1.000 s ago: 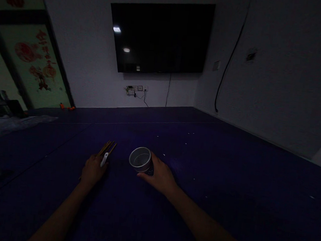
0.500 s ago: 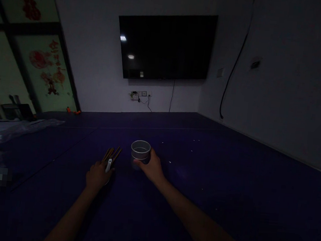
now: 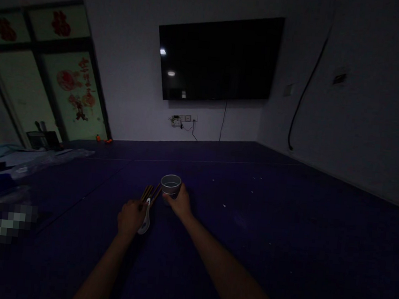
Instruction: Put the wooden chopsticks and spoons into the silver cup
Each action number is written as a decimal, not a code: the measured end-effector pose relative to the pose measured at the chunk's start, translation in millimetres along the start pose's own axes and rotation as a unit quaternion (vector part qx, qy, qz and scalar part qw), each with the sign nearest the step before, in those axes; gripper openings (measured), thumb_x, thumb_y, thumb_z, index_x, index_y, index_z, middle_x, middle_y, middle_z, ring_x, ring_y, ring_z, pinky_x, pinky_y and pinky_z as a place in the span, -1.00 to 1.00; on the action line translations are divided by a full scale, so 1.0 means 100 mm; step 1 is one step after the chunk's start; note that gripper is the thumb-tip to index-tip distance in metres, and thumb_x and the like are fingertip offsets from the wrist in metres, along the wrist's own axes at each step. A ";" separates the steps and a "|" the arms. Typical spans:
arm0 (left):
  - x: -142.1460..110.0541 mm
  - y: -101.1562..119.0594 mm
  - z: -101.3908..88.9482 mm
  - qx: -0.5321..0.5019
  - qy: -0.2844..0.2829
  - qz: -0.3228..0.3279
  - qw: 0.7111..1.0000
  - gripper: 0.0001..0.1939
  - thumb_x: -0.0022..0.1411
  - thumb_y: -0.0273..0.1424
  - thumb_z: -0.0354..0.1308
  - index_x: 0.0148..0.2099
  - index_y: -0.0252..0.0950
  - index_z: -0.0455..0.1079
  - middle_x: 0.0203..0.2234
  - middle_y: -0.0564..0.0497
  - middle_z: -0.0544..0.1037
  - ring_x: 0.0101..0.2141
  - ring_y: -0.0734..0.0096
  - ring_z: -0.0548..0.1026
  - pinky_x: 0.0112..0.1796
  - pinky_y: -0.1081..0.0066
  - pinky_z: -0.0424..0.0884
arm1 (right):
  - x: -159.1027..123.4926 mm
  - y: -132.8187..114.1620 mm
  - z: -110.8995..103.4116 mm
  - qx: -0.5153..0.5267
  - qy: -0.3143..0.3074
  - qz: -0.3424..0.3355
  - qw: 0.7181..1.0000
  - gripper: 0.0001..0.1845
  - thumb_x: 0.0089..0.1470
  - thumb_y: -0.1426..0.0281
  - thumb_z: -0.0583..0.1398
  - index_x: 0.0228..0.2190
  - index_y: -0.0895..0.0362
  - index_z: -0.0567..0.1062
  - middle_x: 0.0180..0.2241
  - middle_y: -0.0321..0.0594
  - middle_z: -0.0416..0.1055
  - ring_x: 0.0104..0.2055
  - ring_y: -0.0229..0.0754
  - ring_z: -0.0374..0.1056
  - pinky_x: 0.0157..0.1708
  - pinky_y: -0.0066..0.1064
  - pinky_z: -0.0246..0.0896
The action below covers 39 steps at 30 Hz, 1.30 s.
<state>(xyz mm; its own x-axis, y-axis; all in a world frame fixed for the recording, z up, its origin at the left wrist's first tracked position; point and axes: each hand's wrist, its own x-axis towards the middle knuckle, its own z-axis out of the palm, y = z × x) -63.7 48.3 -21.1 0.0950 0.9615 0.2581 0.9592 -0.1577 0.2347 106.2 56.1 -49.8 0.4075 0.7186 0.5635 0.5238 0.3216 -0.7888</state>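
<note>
Far left of the left fingers, clear crinkly plastic (image 3: 55, 157) lies on the big dark blue flat surface (image 3: 187, 280). The left hand (image 3: 131, 218) has bent fingers (image 3: 142, 208) touching the handle of a shiny white spoon (image 3: 145, 222), but I cannot tell if they pinch it. The spoon's round end is on the near side of these fingers. Thin brown sticks (image 3: 148, 192) poke out just past them and spread apart. Next comes a round grey cup (image 3: 170, 186), upright, with its open top up. The right hand (image 3: 182, 204) has its fingers bent around the cup's right side, with the thumb in front. Small white bits (image 3: 224, 205) lie right of those fingers
</note>
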 end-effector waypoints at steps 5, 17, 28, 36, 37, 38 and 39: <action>-0.02 -0.04 -0.07 0.045 -0.004 -0.034 0.998 -0.65 0.18 -0.25 -0.06 -0.23 -0.27 0.52 -0.19 -0.17 0.53 -0.18 0.16 0.48 -0.27 0.35 0.35 | 0.00 -0.03 -0.03 -0.016 -0.048 0.013 0.999 -0.09 -0.18 0.22 0.32 0.15 0.18 0.09 0.00 0.05 0.36 0.04 0.00 0.30 -0.03 -0.22 0.21; -0.02 -0.05 -0.14 0.046 -0.064 -0.034 0.996 -0.62 0.12 -0.18 -0.04 -0.29 -0.28 0.52 -0.27 -0.24 0.55 -0.18 0.01 0.48 -0.27 0.21 0.37 | -0.32 0.06 -1.29 -0.110 -0.123 -0.038 0.986 -0.30 -0.01 0.27 0.20 0.16 0.07 0.16 -0.01 -0.03 0.38 -0.05 -0.08 0.37 -0.04 -0.15 0.23; -0.03 -0.07 -0.07 0.044 -0.069 -0.034 0.996 -0.52 0.16 -0.13 -0.15 -0.29 -0.32 0.51 -0.22 -0.27 0.52 -0.18 0.02 0.47 -0.27 0.20 0.37 | -0.60 0.33 -1.63 -0.101 -0.048 0.033 0.993 -0.50 0.04 0.28 0.14 0.05 0.07 0.32 -0.21 -0.14 0.47 -0.27 -0.16 0.43 -0.24 -0.24 0.35; -0.09 -0.01 -0.22 0.013 0.075 -0.014 0.997 -0.55 0.20 -0.24 -0.22 -0.30 -0.30 0.49 -0.20 -0.17 0.52 -0.14 0.14 0.42 -0.20 0.29 0.33 | -0.64 0.27 -1.58 -0.139 -0.089 -0.002 0.986 -0.48 0.03 0.29 0.16 0.07 0.04 0.31 -0.15 -0.14 0.46 -0.21 -0.15 0.42 -0.19 -0.23 0.33; -0.11 0.02 -0.23 0.012 0.084 -0.004 0.996 -0.55 0.20 -0.22 -0.20 -0.31 -0.28 0.49 -0.18 -0.15 0.51 -0.12 0.14 0.40 -0.17 0.29 0.32 | -0.64 0.26 -1.58 -0.142 -0.087 -0.003 0.986 -0.48 0.03 0.29 0.16 0.06 0.04 0.31 -0.16 -0.15 0.47 -0.21 -0.15 0.42 -0.19 -0.23 0.33; -0.14 0.06 -0.23 0.013 0.083 0.006 0.996 -0.56 0.19 -0.21 -0.19 -0.31 -0.27 0.49 -0.16 -0.14 0.51 -0.10 0.12 0.39 -0.15 0.27 0.31 | -0.64 0.25 -1.59 -0.145 -0.085 -0.002 0.986 -0.49 0.04 0.30 0.16 0.06 0.03 0.32 -0.16 -0.15 0.47 -0.21 -0.15 0.42 -0.19 -0.23 0.33; -0.16 0.10 -0.23 0.016 0.073 0.016 0.997 -0.57 0.19 -0.20 -0.17 -0.32 -0.27 0.50 -0.13 -0.14 0.50 -0.09 0.10 0.37 -0.14 0.25 0.30 | -0.64 0.25 -1.59 -0.147 -0.085 -0.001 0.985 -0.49 0.04 0.30 0.15 0.06 0.03 0.32 -0.16 -0.15 0.47 -0.22 -0.15 0.42 -0.18 -0.23 0.32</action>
<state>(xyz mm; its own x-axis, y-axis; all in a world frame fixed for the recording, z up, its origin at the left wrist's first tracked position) -62.0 25.8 -1.3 0.0872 0.9125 0.3998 0.9648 -0.1774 0.1942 211.8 -79.9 -66.5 0.2884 0.8191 0.4959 0.7288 0.1481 -0.6685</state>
